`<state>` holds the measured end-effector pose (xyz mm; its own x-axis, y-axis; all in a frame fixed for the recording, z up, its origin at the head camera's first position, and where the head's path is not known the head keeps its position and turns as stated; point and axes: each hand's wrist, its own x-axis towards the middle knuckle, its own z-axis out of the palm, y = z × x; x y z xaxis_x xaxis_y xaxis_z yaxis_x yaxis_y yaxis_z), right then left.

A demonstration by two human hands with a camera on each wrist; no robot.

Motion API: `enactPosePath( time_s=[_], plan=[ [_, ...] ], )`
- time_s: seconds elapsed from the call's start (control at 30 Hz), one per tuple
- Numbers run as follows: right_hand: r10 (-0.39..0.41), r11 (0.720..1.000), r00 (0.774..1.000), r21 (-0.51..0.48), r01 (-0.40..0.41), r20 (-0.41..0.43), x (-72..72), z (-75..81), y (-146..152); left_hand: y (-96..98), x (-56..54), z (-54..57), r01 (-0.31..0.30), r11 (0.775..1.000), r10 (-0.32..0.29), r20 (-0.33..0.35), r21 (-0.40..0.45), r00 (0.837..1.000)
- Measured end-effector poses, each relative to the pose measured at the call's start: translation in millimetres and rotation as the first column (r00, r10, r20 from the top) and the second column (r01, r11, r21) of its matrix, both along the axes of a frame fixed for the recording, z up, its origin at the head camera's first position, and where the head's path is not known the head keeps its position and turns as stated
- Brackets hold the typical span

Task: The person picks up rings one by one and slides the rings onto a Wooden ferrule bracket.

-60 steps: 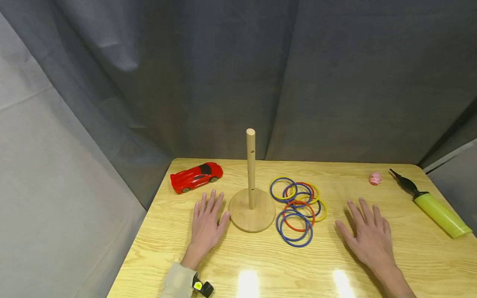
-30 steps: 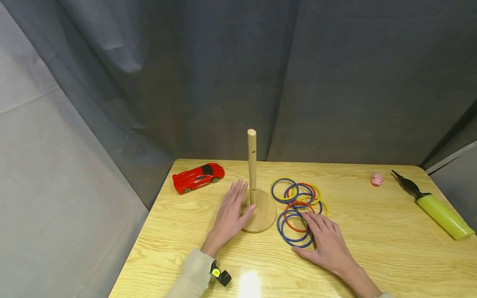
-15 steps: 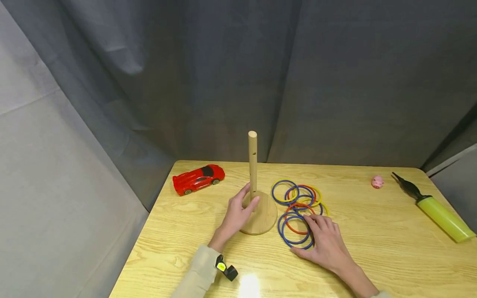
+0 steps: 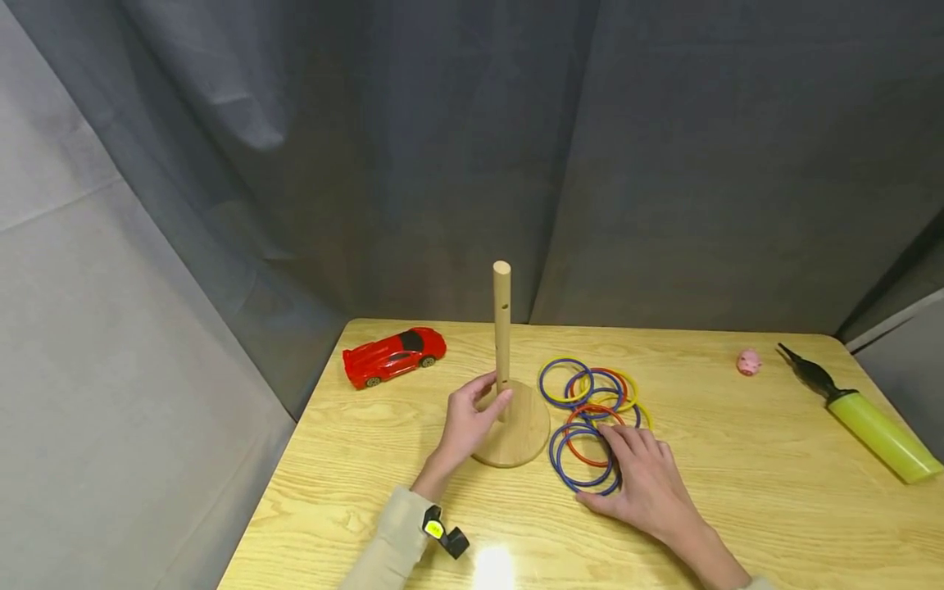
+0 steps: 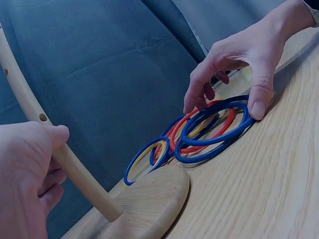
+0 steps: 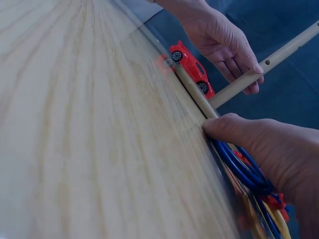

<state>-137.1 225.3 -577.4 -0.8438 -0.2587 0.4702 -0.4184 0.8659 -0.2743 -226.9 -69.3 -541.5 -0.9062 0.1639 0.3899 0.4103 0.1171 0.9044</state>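
Note:
My left hand [image 4: 468, 422] is wrapped round the lower part of an upright wooden peg [image 4: 502, 328]. The peg rises from a round wooden base [image 4: 525, 434] on the table. Thumb and fingers show on either side of the peg in the left wrist view. My right hand [image 4: 645, 483] grips the near blue ring [image 5: 219, 137] at its edge, the thumb [image 5: 260, 97] against it and the fingertips on its far side. Another blue ring overlaps this one. Behind them lies a heap of red, yellow and blue rings [image 4: 608, 385].
At the table's back left sits a red toy car [image 4: 394, 358]. A small pink pig toy [image 4: 748, 361] and a hand pump [image 4: 881, 434] with a yellow-green barrel and black nozzle lie to the right. A grey curtain [image 4: 442, 164] hangs behind the table [image 4: 310, 508].
Both hands have come inward from flat on the table. My left hand moved right and closed round the peg; my right hand moved left to the near blue rings.

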Motion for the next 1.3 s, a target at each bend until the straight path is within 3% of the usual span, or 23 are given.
enactPosePath(
  time_s=[0.23,0.4,0.67,0.8,0.87,1.07,1.3],
  plan=[
    [0.005,1.000,1.000,0.023,-0.004,-0.008,-2.9,-0.3,-2.9,-0.9,1.3,-0.4,-0.028,0.999,0.029,-0.028,0.024,0.999],
    [0.004,0.999,1.000,0.043,-0.003,-0.019,-5.7,-1.4,-2.5,-1.1,3.3,0.6,-0.017,0.997,0.018,-0.011,0.070,1.000],
    [0.100,0.993,0.995,0.063,-0.098,-0.021,-11.4,8.9,4.0,0.9,7.9,6.7,0.004,0.997,-0.006,0.031,0.079,0.999],
    [0.139,0.988,0.990,0.062,-0.138,-0.014,-17.7,22.9,9.9,-0.3,6.7,2.8,0.022,0.993,-0.027,0.036,0.119,0.999],
    [0.153,0.986,0.988,0.067,-0.153,0.001,-20.2,33.0,12.3,-0.5,3.6,-4.3,0.027,0.990,-0.033,0.042,0.140,0.999],
    [0.202,0.976,0.975,0.067,-0.209,0.091,-27.2,65.2,18.3,1.5,4.5,-4.5,0.012,0.987,-0.018,0.035,0.163,0.999],
    [0.255,0.961,0.953,0.065,-0.268,0.165,-37.3,89.4,21.1,4.9,6.3,-5.2,-0.011,0.987,0.011,0.002,0.159,1.000]
  ],
)
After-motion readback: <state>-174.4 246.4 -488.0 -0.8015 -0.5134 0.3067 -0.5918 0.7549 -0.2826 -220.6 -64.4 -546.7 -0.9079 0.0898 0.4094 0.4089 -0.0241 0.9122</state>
